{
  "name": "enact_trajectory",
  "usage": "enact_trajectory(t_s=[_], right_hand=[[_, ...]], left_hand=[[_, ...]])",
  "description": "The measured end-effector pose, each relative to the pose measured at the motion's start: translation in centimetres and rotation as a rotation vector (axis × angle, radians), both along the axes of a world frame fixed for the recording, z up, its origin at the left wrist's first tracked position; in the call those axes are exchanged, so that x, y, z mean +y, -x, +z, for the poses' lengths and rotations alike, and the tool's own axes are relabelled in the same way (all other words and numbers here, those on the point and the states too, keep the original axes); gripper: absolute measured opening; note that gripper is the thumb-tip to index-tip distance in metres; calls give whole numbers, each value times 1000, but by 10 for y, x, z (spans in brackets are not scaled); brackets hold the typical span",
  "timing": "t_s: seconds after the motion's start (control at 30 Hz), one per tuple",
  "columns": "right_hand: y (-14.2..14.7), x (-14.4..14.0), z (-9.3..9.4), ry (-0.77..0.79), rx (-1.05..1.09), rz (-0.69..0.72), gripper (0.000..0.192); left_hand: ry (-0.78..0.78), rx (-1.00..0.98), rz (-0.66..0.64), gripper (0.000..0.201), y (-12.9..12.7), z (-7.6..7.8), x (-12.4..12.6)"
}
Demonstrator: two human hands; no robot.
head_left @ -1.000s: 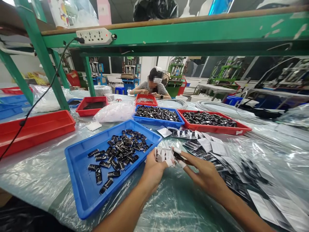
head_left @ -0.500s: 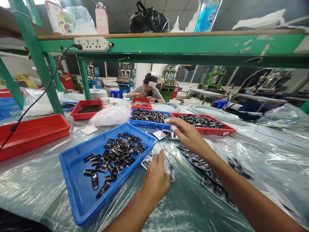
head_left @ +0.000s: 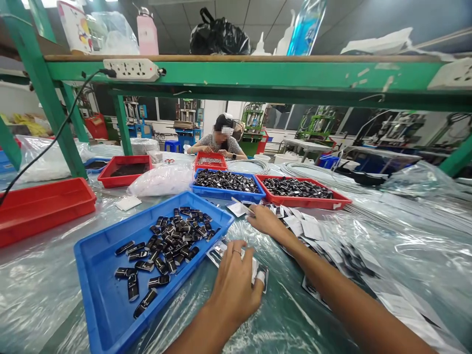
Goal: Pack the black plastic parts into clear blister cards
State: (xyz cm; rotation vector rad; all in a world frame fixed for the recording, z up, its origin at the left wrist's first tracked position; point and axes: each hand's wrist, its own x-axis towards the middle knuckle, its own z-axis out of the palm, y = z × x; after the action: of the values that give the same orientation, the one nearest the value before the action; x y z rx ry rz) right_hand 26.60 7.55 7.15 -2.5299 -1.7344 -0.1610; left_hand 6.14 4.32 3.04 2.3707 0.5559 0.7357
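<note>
My left hand (head_left: 236, 275) is curled over a short strip of black pieces on shiny backing (head_left: 217, 254), with fingers and thumb at its edges against the table. The strip's middle is hidden beneath my palm. My right hand (head_left: 268, 221) pinches a thin pale stick (head_left: 241, 204), whose tip points up and left over a small white card (head_left: 238, 209). Left of my left hand, a blue tray (head_left: 83, 275) holds loose black pieces (head_left: 177, 236) with silvery edges. More strips with white tags (head_left: 311, 230) lie under and beyond my right forearm.
Beyond my hands stand a blue tray (head_left: 228, 194) and a red tray (head_left: 295, 200), both full of black pieces. A red tray (head_left: 47, 211) is at left. Overhead runs a green shelf beam (head_left: 236, 73). A co-worker (head_left: 221, 137) sits across the table.
My right hand has come down and taken hold of the thin stick that lay on the table. My left hand stays over the strip, its fingers bent further. The view has shifted slightly.
</note>
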Motion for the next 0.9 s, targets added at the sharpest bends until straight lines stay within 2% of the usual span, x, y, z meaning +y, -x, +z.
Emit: enact_trajectory(t_s=[0.13,0.23,0.3,0.37,0.47,0.53,0.6,0.7,0.77,0.83,0.9], right_hand=[[9,41,-13,-51,-38,-108,44],[11,53,-19,-56,-44,-135,40],[7,50,-14,-49,-33,-137,35],[1,35,-3,-46,-16,-129,33],[-8,-8,23,-76,-4,-92,29],[-8,-47,41,-150,32,-37,28],[0,-87,51,-185,146,32,34],[27,-134,45,-100,375,166,44],[48,-149,32,-73,458,305,51],[63,-153,20,-127,489,426,52],[71,-151,14,-262,520,430,37]], left_hand=[[-71,86,-114,35,2,-2,0],[-154,101,-131,34,2,-9,4],[-201,85,-128,35,-2,-14,8],[-219,87,-124,34,-9,-21,11],[-231,88,-123,42,-21,-27,15],[-217,56,-90,50,-26,-24,19],[-153,10,18,53,-25,-15,25],[-57,-35,208,46,-12,4,34],[-47,-38,258,42,4,15,36],[-56,3,265,38,23,22,31],[-74,114,253,37,42,24,20]])
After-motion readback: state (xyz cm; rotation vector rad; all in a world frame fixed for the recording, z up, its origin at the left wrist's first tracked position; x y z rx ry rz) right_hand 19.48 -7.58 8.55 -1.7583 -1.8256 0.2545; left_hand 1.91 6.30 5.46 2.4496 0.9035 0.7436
